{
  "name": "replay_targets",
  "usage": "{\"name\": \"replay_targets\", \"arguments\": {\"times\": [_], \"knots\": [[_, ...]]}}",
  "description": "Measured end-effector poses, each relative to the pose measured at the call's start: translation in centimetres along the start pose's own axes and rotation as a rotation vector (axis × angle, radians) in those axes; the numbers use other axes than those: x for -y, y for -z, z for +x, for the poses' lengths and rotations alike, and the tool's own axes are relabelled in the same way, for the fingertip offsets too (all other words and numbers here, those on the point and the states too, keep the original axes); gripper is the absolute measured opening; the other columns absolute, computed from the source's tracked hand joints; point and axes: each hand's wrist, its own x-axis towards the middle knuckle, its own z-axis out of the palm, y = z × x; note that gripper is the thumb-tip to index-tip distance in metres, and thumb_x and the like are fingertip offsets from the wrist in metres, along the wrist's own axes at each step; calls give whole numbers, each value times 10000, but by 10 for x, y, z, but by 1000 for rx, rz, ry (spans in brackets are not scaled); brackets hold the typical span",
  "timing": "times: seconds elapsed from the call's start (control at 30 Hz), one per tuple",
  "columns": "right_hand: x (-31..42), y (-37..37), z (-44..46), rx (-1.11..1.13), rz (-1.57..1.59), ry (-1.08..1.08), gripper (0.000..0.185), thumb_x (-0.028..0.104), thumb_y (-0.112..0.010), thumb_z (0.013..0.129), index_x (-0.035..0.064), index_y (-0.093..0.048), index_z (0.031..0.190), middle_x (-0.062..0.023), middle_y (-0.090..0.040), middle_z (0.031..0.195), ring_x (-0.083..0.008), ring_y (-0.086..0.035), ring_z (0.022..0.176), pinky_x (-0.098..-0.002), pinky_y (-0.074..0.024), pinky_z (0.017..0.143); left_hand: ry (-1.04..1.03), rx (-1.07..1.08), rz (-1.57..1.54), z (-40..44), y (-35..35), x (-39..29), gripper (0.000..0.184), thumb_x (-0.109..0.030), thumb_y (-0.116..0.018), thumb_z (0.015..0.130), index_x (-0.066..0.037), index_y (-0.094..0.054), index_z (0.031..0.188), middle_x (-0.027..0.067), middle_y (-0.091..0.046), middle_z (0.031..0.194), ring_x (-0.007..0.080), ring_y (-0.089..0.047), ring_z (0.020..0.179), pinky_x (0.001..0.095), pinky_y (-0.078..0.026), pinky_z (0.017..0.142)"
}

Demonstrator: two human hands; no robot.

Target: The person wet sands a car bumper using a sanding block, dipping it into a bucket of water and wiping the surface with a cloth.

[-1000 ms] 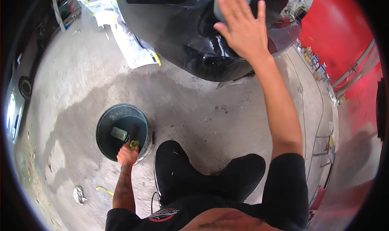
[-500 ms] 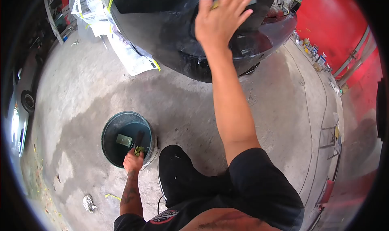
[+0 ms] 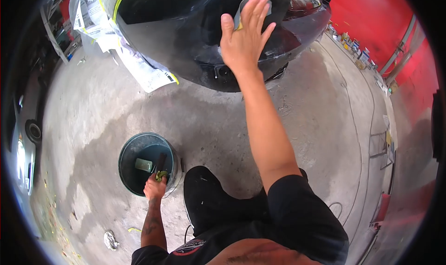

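Note:
My right hand (image 3: 245, 44) lies flat, fingers spread, pressing a grey sheet of sandpaper (image 3: 266, 6) onto a dark, smeared car bumper (image 3: 186, 44). A yellowish edge shows under the palm beside the thumb. At the rim of a dark bucket (image 3: 121, 165) of water, my left hand (image 3: 154, 187) is closed around a crumpled green cloth (image 3: 160, 175). Inside the bucket is a pale green rectangular block (image 3: 143, 164). Beside it runs a dark upright strip (image 3: 161, 162), whose kind I cannot make out.
Newspaper masking (image 3: 144, 74) with yellow tape hangs from the car's left side. Cans and bottles (image 3: 355, 51) line the red wall (image 3: 371, 14). A cable (image 3: 355, 121) crosses the floor at right. A crumpled silvery wad (image 3: 110, 241) lies near the bucket; another car (image 3: 28, 139) stands far left.
My right hand has come down and slightly left across the bumper, with the sandpaper under it. The view has shifted a little. My left hand stays at the bucket with the cloth.

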Motion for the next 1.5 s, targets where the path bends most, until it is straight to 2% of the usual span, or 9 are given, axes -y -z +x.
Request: {"name": "replay_targets", "arguments": {"times": [0.2,0.3,0.4,0.53,0.67,0.9,1.13,1.23,1.5], "knots": [[-28,9,77,-75,167,-247,805,520,-344,1084,-17,-109,1636,-254,-109,1703,-365,-95,1591,-567,-109,1254,-50,-34,-66,-1,2,-2,473,-434,-800,806,-174,-728,1194,125,-760,1098,376,-719,1030,510,-561,871],[-23,20,11,-5,248,-27,820,514,-469,1038,19,-182,1626,-279,-128,1686,-461,-176,1545,-688,-151,1197,-31,6,-78,3,2,3,473,-411,-795,806,-163,-729,1204,137,-759,1088,389,-716,1025,517,-558,872],[-40,49,-61,426,-136,114,835,595,-416,1039,55,-207,1640,-163,-158,1719,-323,-173,1585,-603,-96,1248,-262,-168,-341,26,3,7,405,-313,-786,826,-46,-731,1126,195,-751,950,349,-746,901,458,-568,785],[-85,64,-38,397,-168,83,791,622,-397,1031,119,-287,1631,-63,-254,1707,-222,-244,1568,-609,-122,1245,-616,-287,-775,55,112,-113,300,-195,-794,876,3,-716,1088,115,-735,918,189,-672,804,356,-546,726],[-119,69,-22,379,-54,-227,717,548,-345,1064,63,-356,1592,-102,-308,1682,-246,-254,1564,-620,-141,1242,-1219,-680,-601,38,240,-268,438,-93,-852,820,-34,-710,1230,119,-680,1086,256,-685,966,353,-553,829],[-117,44,-104,199,304,-333,811,472,-438,1067,21,-95,1646,-231,-73,1716,-396,-100,1587,-583,-127,1245,-1889,-1104,516,26,267,-431,474,-378,-824,824,-237,-704,1260,-18,-646,1241,233,-603,1177,430,-462,956],[-51,-14,-153,-145,320,-241,800,510,-570,980,32,-342,1579,-214,-234,1686,-385,-171,1573,-693,-93,1205,-1888,-1058,674,-23,236,-541,252,-316,-789,672,-164,-640,807,32,-581,915,261,-547,887,432,-447,757],[-44,-16,-192,83,278,-81,765,584,-582,945,127,-441,1542,-69,-333,1665,-287,-282,1539,-726,-149,1175,-1826,-1073,689,-32,212,-571,288,-324,-811,688,-141,-658,849,48,-577,904,281,-576,907,441,-466,784],[-74,15,-110,-69,433,-404,835,588,-535,974,72,-331,1598,-128,-288,1684,-346,-233,1558,-682,-107,1204,-1833,-1070,782,-21,229,-572,311,-325,-799,817,-192,-713,1085,-2,-645,1112,244,-619,1021,420,-452,839]]}}
